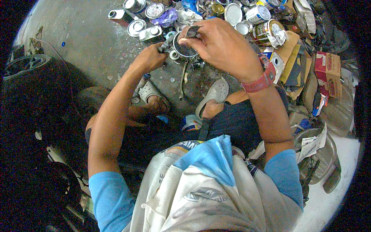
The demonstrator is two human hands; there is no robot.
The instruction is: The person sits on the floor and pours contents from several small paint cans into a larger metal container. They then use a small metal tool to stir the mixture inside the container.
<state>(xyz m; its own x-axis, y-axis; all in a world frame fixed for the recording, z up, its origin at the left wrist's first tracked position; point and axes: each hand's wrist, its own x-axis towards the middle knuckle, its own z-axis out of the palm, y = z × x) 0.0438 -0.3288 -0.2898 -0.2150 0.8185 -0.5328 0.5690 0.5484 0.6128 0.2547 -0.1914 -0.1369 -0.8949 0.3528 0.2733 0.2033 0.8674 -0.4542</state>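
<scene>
My left hand (150, 58) is closed at the left side of a round metal can (188, 52) with a dark inside. By its fingertips is a small grey piece (166, 46), whose kind I cannot make out. Over the can's mouth, my right hand (216, 40) pinches a dark, flat strip (193, 31). Its lower end is hidden by the hand and the rim. Just below the can's left edge sits a small white round cap (174, 55). A thin metal rod-like tool (182, 83) lies on the floor between my feet.
Paint cans (155, 11), a rectangular tin (150, 33) and purple plastic (166, 17) crowd the far side. A larger tin (266, 33) with a white rag stands at right, near cardboard (290, 58) and a red box (327, 75). A tyre (29, 65) is at left.
</scene>
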